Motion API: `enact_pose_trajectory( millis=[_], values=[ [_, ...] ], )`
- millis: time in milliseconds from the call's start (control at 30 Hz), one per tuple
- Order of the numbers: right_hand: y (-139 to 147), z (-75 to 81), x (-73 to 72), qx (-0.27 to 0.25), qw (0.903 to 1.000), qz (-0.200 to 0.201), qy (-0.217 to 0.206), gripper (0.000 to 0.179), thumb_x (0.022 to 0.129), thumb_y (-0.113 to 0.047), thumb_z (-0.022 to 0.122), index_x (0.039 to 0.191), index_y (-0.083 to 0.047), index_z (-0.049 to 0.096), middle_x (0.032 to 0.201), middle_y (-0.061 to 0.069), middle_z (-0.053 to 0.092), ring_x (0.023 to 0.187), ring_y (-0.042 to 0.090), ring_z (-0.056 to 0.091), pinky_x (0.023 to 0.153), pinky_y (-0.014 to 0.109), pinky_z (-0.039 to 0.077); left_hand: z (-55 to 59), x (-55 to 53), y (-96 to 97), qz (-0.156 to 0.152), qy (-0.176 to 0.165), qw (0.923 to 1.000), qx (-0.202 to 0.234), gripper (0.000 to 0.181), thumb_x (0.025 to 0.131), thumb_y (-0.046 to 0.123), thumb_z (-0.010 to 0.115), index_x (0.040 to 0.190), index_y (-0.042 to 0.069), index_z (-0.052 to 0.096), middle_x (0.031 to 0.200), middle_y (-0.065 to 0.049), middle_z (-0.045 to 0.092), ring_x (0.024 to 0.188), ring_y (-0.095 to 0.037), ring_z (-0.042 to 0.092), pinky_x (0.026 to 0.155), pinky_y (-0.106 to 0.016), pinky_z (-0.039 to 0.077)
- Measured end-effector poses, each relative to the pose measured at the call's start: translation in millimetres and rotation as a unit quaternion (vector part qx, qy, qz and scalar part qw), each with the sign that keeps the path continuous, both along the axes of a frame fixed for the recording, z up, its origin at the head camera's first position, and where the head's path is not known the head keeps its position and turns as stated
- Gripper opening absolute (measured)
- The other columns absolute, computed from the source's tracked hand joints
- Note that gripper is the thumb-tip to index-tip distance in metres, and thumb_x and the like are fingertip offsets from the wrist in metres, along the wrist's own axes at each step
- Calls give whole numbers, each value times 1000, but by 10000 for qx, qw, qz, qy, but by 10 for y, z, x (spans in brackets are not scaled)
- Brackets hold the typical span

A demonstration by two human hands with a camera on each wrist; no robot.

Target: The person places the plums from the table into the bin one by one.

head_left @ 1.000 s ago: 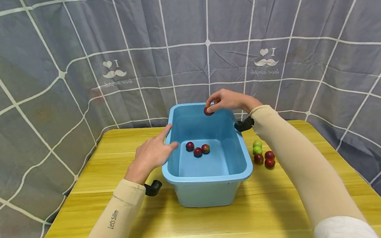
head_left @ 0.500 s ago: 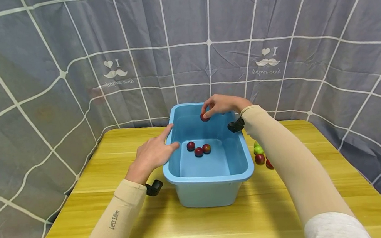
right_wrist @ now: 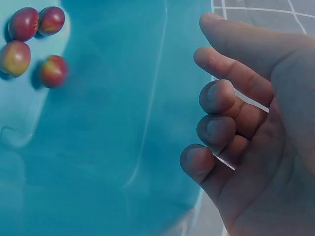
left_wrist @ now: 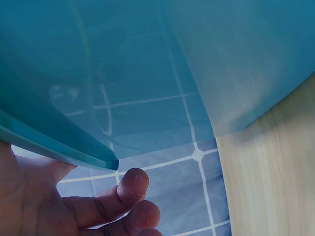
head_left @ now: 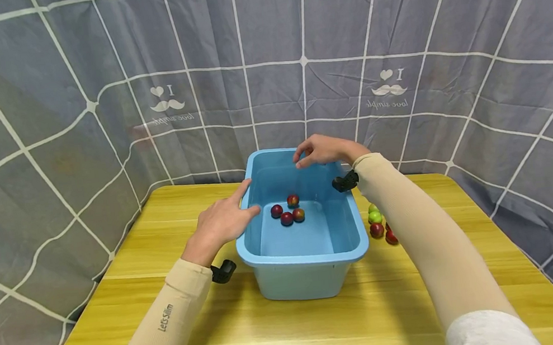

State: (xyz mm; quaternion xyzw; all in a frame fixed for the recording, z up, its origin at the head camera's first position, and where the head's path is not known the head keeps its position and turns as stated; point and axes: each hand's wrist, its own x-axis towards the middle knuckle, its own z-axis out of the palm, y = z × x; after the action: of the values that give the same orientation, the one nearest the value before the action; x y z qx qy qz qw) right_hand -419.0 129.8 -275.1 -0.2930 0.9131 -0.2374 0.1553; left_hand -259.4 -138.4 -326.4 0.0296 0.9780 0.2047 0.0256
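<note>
Several dark red plums (head_left: pixel 287 218) lie on the floor of the light blue plastic tub (head_left: pixel 303 261). One plum (right_wrist: pixel 54 72), slightly blurred in the right wrist view, sits farther back than the others. Over the tub's back right part hovers my right hand (head_left: pixel 327 149), its fingers (right_wrist: pixel 216 96) loosely bent and holding nothing. My left hand (head_left: pixel 221 220) rests at the tub's left rim, index finger and thumb extended. In the left wrist view, the fingertips (left_wrist: pixel 134 184) show below the rim, relaxed and apart from the tub wall.
Outside the tub on the right, green fruits (head_left: pixel 375 216) and red plums (head_left: pixel 376 230) lie on the wooden table (head_left: pixel 303 332), partly hidden by the right forearm. A grey checked curtain (head_left: pixel 267 38) hangs behind and around the table.
My right hand has moved slightly left and down over the tub and let go of a plum, which is now at the tub's bottom. The left hand stays in place.
</note>
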Motion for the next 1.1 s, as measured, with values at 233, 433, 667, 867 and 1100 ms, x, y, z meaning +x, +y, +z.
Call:
enact_pose_trajectory(
  millis=[233,433,667,867,1100],
  values=[
    [160,36,127,-285,9992,13,295,30,98,-30,67,121,-11,71,82,6,60,75,23,49,72,36,39,-1,1,8,-18,-18,10000,31,74,96,59,45,161,42,13,146,-14,56,108,-36,63,64,-41,46],
    [406,25,282,-578,9973,-281,367,27,99,-32,64,119,-16,72,98,16,66,84,29,54,78,38,43,0,1,14,-19,-33,10000,56,74,96,59,45,161,43,13,148,-14,53,106,-36,63,65,-41,46],
    [744,-63,405,-1095,9908,-669,435,35,100,-36,63,124,-11,70,99,15,64,89,26,53,82,41,43,6,2,1,-9,-79,9999,104,74,96,60,45,161,44,12,149,-14,53,107,-35,63,64,-40,45],
    [1014,-130,562,-1340,9837,-999,668,35,100,-39,61,122,-13,70,93,8,63,87,25,53,76,37,44,-6,0,-10,-34,-91,9999,100,74,96,60,45,161,44,11,150,-14,51,108,-36,62,64,-41,45],
    [1369,-243,711,-1629,9763,-1347,466,36,101,-40,59,126,-16,68,104,5,66,85,25,53,72,35,46,-1,-7,-2,-57,-74,9999,124,75,97,60,45,161,43,12,150,-15,51,105,-36,62,63,-40,46]
  ],
)
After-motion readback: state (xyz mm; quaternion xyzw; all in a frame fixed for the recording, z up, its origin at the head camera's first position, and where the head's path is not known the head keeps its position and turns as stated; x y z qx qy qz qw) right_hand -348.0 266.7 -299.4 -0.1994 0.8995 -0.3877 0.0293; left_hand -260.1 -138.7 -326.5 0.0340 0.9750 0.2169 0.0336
